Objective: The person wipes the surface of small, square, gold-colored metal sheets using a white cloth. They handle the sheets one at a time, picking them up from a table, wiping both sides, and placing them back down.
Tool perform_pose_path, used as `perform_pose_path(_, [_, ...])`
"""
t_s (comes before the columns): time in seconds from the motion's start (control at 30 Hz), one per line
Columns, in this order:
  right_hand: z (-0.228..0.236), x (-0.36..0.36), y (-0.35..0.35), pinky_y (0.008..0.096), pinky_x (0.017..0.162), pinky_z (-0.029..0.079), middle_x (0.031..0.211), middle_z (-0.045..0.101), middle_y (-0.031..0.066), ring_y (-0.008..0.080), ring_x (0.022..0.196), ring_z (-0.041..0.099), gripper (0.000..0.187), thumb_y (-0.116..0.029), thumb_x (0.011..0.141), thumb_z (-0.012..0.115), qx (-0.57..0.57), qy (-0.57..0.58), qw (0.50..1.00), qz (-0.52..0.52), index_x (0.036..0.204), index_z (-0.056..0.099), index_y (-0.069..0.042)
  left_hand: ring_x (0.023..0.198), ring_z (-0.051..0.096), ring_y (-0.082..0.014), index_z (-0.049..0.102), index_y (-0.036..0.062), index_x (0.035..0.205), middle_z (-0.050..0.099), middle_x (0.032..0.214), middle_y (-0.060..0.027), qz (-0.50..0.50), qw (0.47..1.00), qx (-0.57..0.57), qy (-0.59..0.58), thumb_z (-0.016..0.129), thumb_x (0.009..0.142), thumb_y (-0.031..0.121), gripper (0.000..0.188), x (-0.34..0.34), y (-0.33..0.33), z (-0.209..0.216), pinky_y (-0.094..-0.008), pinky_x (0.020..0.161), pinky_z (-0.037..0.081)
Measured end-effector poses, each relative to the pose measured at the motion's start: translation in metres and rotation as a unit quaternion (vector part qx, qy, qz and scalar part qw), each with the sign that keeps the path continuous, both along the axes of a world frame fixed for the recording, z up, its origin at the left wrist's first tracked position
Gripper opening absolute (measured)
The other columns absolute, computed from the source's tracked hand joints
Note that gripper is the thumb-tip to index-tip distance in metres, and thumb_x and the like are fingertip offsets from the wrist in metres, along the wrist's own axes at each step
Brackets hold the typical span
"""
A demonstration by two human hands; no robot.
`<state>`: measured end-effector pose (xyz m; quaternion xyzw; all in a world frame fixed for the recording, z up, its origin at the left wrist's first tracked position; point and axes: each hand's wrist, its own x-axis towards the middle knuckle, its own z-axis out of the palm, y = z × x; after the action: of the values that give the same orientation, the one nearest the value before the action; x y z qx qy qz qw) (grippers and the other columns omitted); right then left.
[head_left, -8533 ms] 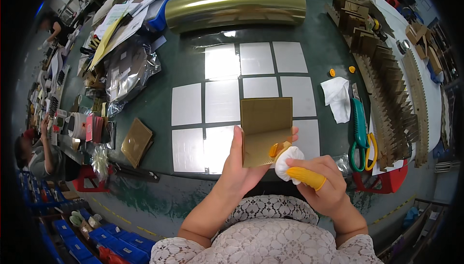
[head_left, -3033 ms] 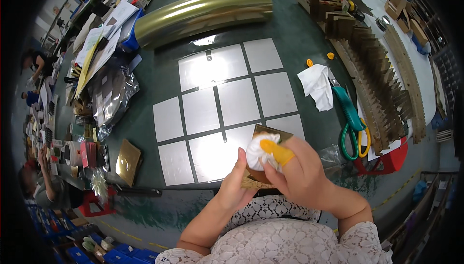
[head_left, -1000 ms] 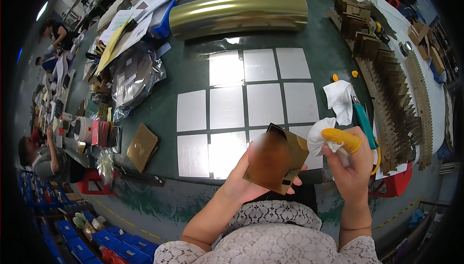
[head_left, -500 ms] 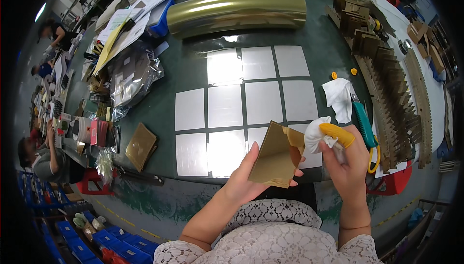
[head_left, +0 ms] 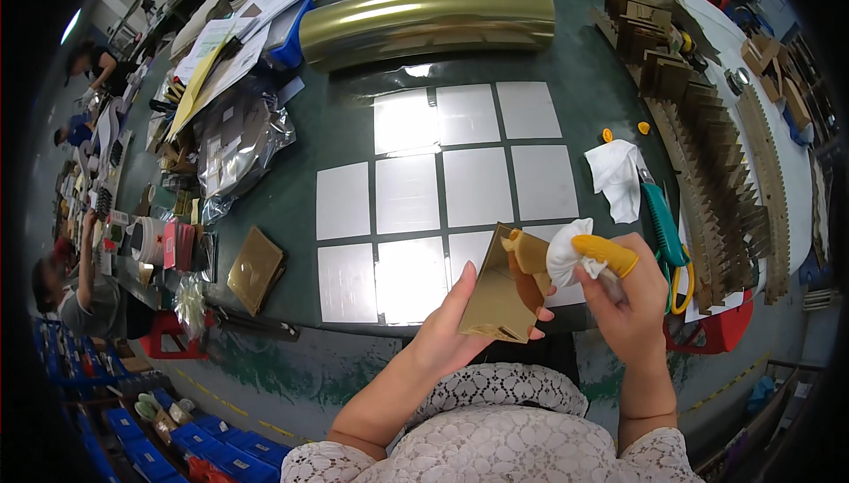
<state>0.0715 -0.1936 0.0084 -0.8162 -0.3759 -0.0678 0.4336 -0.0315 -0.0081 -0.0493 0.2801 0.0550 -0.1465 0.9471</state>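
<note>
My left hand grips a small gold mirror-like plate from beneath, thumb along its near-left edge and fingertips showing past its right side. Opposite it, my right hand pinches a bunched white cloth. A yellow finger cot covers one finger of that hand. The cloth is close beside the plate's right edge, and the plate's shiny face mirrors the yellow cot and fingers. Whether cloth and plate touch, I cannot tell. Below them lie several silvery square sheets in rows on the dark green table.
A gold film roll lies across the back. Stacked gold plates sit left, below a clear plastic bag. At right are another white cloth, a green-handled cutter, yellow-handled scissors and rows of serrated brown strips.
My right hand has moved slightly left and down with the cloth, nearer the plate. A reflection of the yellow cot now shows on the plate. My left hand keeps its grip.
</note>
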Motion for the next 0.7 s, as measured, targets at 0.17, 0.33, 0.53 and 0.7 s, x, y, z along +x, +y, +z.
perform_pose_path(0.17, [-0.004, -0.009, 0.000, 0.0359, 0.064, 0.051, 0.096, 0.062, 0.0133, 0.0297, 0.077, 0.063, 0.041, 0.003, 0.070, 0.076, 0.000, -0.019, 0.996, 0.087, 0.110, 0.066, 0.000, 0.124, 0.055, -0.0275, 0.030, 0.0060, 0.150, 0.047, 0.142, -0.0147, 0.001, 1.000, -0.008, 0.014, 0.016, 0.104, 0.057, 0.070, -0.001, -0.003, -0.001, -0.0429, 0.099, 0.049])
perform_pose_path(0.33, [-0.002, -0.017, 0.011, 0.0372, 0.066, 0.050, 0.097, 0.062, 0.0136, 0.0279, 0.077, 0.062, 0.036, -0.002, 0.070, 0.080, -0.002, -0.044, 0.982, 0.185, 0.102, 0.065, 0.001, 0.137, 0.041, -0.0279, 0.028, 0.0113, 0.150, 0.039, 0.149, -0.0130, 0.005, 0.997, 0.031, 0.073, 0.012, 0.102, 0.061, 0.071, -0.002, -0.008, 0.006, -0.0480, 0.113, 0.037])
perform_pose_path(0.53, [0.001, -0.019, 0.020, 0.0357, 0.063, 0.048, 0.096, 0.061, 0.0147, 0.0262, 0.075, 0.061, 0.029, -0.005, 0.072, 0.081, -0.009, -0.056, 0.977, 0.203, 0.093, 0.062, 0.002, 0.138, 0.040, -0.0275, 0.026, 0.0112, 0.151, 0.037, 0.150, -0.0128, 0.001, 0.996, 0.032, 0.089, 0.011, 0.103, 0.058, 0.069, -0.006, -0.009, 0.010, -0.0469, 0.114, 0.036])
perform_pose_path(0.7, [0.001, -0.017, 0.023, 0.0369, 0.067, 0.051, 0.095, 0.061, 0.0152, 0.0281, 0.078, 0.062, 0.030, -0.005, 0.072, 0.080, -0.020, -0.061, 0.980, 0.188, 0.094, 0.062, 0.004, 0.139, 0.039, -0.0265, 0.025, 0.0111, 0.152, 0.038, 0.149, -0.0118, 0.021, 0.997, 0.045, 0.059, 0.013, 0.103, 0.058, 0.069, -0.005, -0.011, 0.011, -0.0469, 0.114, 0.035])
